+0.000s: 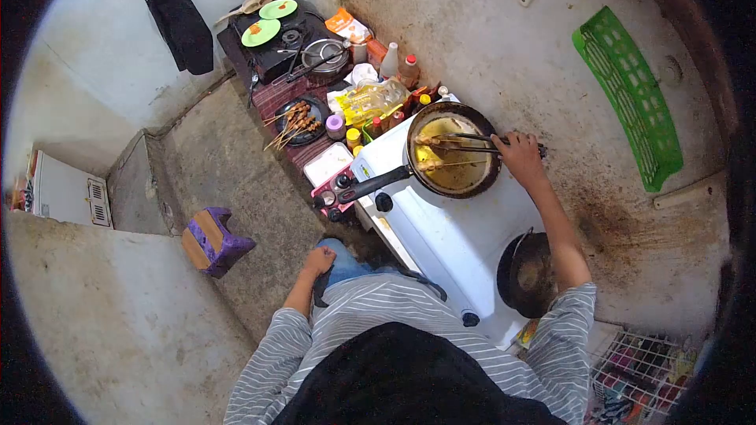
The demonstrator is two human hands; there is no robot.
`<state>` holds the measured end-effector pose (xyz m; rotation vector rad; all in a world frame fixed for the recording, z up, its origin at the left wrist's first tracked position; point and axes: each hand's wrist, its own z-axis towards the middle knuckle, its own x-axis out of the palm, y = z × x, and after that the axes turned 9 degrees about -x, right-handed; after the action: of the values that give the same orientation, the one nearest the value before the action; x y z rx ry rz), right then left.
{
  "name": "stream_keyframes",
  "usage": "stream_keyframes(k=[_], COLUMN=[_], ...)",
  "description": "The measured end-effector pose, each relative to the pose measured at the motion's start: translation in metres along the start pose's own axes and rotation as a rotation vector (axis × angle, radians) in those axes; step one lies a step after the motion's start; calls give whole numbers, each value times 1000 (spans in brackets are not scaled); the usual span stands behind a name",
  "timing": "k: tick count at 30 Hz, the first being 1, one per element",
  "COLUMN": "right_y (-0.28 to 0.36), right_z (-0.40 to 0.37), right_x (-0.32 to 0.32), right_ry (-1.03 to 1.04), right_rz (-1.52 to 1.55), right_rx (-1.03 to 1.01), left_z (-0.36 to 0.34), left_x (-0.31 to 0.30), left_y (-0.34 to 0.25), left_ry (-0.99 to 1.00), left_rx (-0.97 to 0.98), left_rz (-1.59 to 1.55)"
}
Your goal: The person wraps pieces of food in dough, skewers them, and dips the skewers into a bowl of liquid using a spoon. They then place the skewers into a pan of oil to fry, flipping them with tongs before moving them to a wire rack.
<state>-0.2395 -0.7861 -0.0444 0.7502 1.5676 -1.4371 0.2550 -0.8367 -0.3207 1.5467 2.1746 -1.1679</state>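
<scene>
My right hand (521, 157) is closed around black tongs (465, 142) that reach into a frying pan (490, 122). In the pan's yellowish oil (457, 177) lie skewers (429, 153) with pale-brown pieces, touching or near the tongs' tips. The pan sits on a white stove (441, 224), its black handle (378, 185) pointing left. My left hand (320, 259) hangs low by my thigh, fingers curled, with nothing visible in it.
A dark plate of meat skewers (299, 122), bottles (390, 63) and jars crowd the table left of the stove. Two green plates (261, 32) rest further back. A dark wok (529, 275) sits on the stove's near right. A purple stool (214, 241) stands on the floor.
</scene>
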Motion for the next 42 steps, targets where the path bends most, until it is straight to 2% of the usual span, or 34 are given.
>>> stream_keyframes(k=[2, 7, 14, 16, 22, 26, 31, 42], right_y=[-2, -7, -24, -28, -37, -40, -38, -35], right_z=[0, 2, 7, 12, 27, 31, 31, 20], right_x=[3, -11, -22, -23, -34, -36, -42, -41], right_ry=[10, 218, 338, 441, 585, 596, 478, 396], right_rz=[-3, 206, 333, 389, 352, 371, 255, 159], right_rx=[5, 80, 26, 46, 37, 47, 93, 158], left_z=[3, -1, -1, -4, -10, -7, -6, 2], left_x=[2, 0, -3, -4, -8, -6, -6, 0], left_y=[2, -1, -4, -6, -12, -10, -10, -2], left_ry=[7, -3, -22, 5, -8, -2, 13, -17], left_rx=[-6, -6, 17, -17, -10, -29, -10, 5], left_rz=[-1, 5, 40, 25, -10, 11, 17, -5])
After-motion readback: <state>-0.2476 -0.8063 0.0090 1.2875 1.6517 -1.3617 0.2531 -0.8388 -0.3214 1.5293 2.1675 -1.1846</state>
